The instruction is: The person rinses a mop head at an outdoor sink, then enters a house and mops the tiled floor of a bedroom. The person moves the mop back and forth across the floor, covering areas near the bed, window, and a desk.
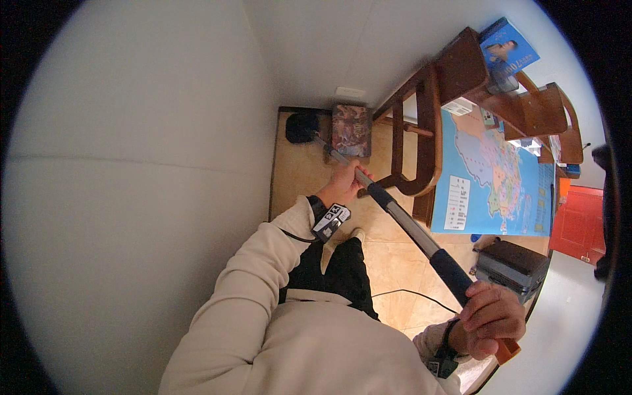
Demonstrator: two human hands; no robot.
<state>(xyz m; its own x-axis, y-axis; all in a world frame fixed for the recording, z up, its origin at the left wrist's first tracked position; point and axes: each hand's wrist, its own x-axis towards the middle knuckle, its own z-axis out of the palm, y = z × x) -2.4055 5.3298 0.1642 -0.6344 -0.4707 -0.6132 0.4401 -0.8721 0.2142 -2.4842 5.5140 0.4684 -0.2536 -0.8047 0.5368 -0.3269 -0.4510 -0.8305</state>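
Note:
A long-handled mop (411, 227) slants from the lower right up to the floor corner. Its handle is metallic with dark sleeves and an orange end. The dark, fuzzy-looking head (303, 128) lies on the floor in the corner between two walls. My left hand (345, 183) is closed round the lower pole, and my right hand (492, 319) grips the dark upper sleeve near the orange end. Beside the head, a brown patterned box (351, 130) stands against the wall; the pole passes close by it, and I cannot tell whether they touch.
A wooden desk (428, 131) with a map-covered top (494, 191) and shelves stands at the right. A blue box or book (510, 49) sits on top. Farther right are a dark suitcase (510, 266) and a red door (579, 220). A black cable (415, 293) crosses the tiled floor.

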